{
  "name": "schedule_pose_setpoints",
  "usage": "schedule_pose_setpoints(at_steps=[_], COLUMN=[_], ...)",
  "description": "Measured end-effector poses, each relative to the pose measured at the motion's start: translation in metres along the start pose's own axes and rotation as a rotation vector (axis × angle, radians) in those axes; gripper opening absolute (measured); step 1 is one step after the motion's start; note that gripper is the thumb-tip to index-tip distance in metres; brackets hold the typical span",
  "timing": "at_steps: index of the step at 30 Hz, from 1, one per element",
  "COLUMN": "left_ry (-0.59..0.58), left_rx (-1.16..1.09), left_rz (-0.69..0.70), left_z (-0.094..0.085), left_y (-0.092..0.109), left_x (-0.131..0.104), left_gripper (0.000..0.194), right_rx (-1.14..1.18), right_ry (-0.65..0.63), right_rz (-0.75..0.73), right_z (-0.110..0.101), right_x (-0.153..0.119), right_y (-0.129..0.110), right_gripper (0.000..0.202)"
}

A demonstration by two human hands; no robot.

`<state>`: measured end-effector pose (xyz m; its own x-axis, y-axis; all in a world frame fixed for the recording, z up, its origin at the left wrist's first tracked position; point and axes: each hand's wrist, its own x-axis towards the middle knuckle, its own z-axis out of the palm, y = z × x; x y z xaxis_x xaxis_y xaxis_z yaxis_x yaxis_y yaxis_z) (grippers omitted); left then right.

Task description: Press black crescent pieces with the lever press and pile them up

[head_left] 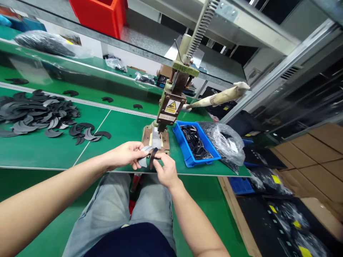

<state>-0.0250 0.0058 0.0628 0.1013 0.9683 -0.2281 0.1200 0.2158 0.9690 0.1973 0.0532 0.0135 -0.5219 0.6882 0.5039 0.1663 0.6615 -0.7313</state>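
Note:
My left hand [131, 155] is closed on a grey curved piece [144, 161], with its thumb on top. My right hand [165, 168] pinches a dark curved strip [153, 158] that stands close beside the grey piece. Both hands are over the front edge of the green table, just before the base [165, 142] of a hand press [171, 103]. To the left lies a heap of dark crescent-shaped pieces [34, 110]. A blue bin [190, 162] of small black parts [195, 141] stands right of the press.
The press lever [219, 98] sticks out to the right. A clear plastic bag [227, 141] lies beside the blue bin. Above, a shelf holds a red bin [99, 16]. Cardboard boxes [308, 157] and bagged parts [289, 210] stand at the right.

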Motion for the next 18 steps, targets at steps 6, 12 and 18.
schedule_pose_setpoints(at_steps=[6,12,18], left_ry=[0.261,0.151,0.18], left_rx=[0.533,0.42,0.242], left_rz=[0.44,0.352,0.255], left_z=[0.01,0.018,0.021], left_y=[-0.001,-0.015,-0.019], left_x=[-0.008,0.003,0.011], left_gripper=[0.035,0.049,0.044], right_rx=[-0.215,-0.333,-0.378], right_ry=[-0.074,-0.115,-0.118], right_rz=[-0.155,-0.269,-0.285], right_z=[-0.005,-0.012,-0.024], right_x=[0.002,0.003,0.005], right_y=[0.002,0.002,0.004], right_gripper=[0.013,0.016,0.016])
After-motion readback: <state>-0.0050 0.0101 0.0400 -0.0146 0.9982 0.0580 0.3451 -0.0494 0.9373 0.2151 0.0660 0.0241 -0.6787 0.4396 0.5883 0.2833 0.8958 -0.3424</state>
